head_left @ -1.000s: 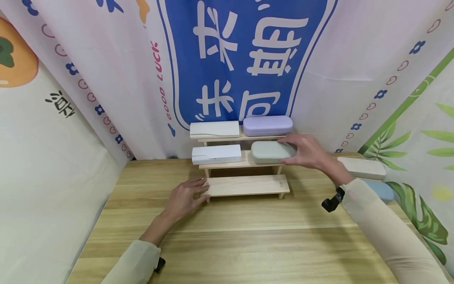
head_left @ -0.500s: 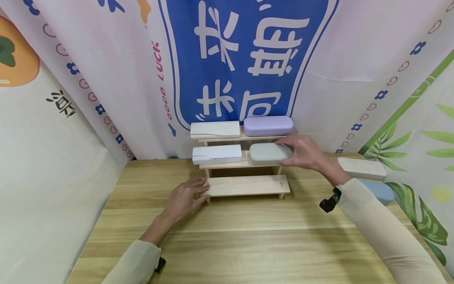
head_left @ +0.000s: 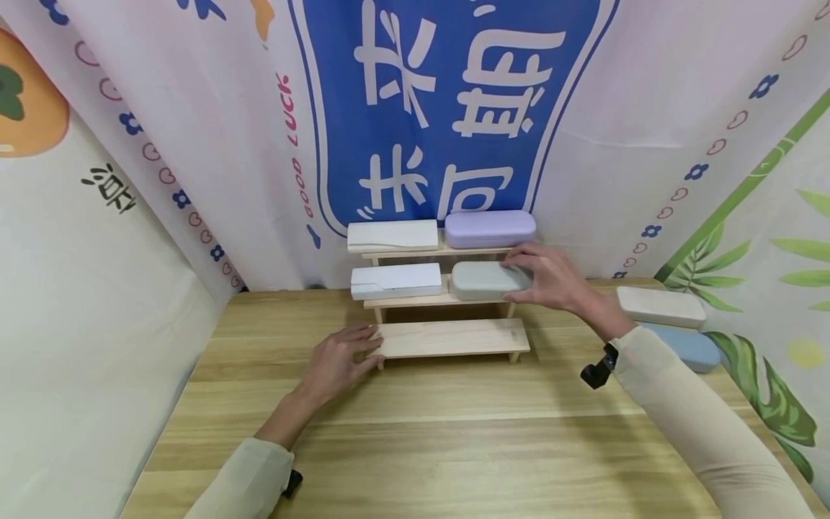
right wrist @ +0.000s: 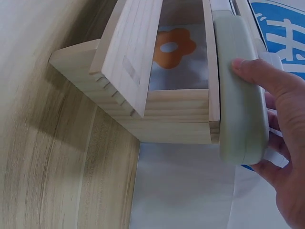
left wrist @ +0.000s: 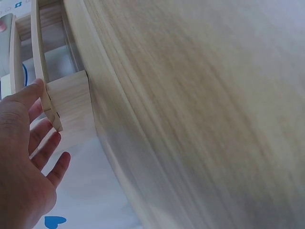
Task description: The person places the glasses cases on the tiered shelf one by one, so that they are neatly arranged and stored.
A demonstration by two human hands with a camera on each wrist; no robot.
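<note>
My right hand (head_left: 547, 277) grips the right end of a pale green glasses case (head_left: 480, 280) on the middle step of a tiered wooden display stand (head_left: 454, 339). In the right wrist view, the thumb lies on the face of the green case (right wrist: 240, 95), its fingers partly hidden behind. Left of it sits a white glasses case (head_left: 395, 282). On the top step are a cream-white glasses case (head_left: 392, 236) and a purple glasses case (head_left: 490, 229). My left hand (head_left: 337, 360) holds the left end of the bare bottom step, thumb at its front edge.
At the table's right side lie an off-white glasses case (head_left: 660, 307) and a blue glasses case (head_left: 690, 349), the latter partly hidden by my right sleeve. A printed curtain (head_left: 603, 180) hangs close behind the stand. The wooden table (head_left: 428, 447) extends in front.
My right hand has shifted the green case slightly left along the middle step, towards the white case. The left hand stays on the bottom step's end.
</note>
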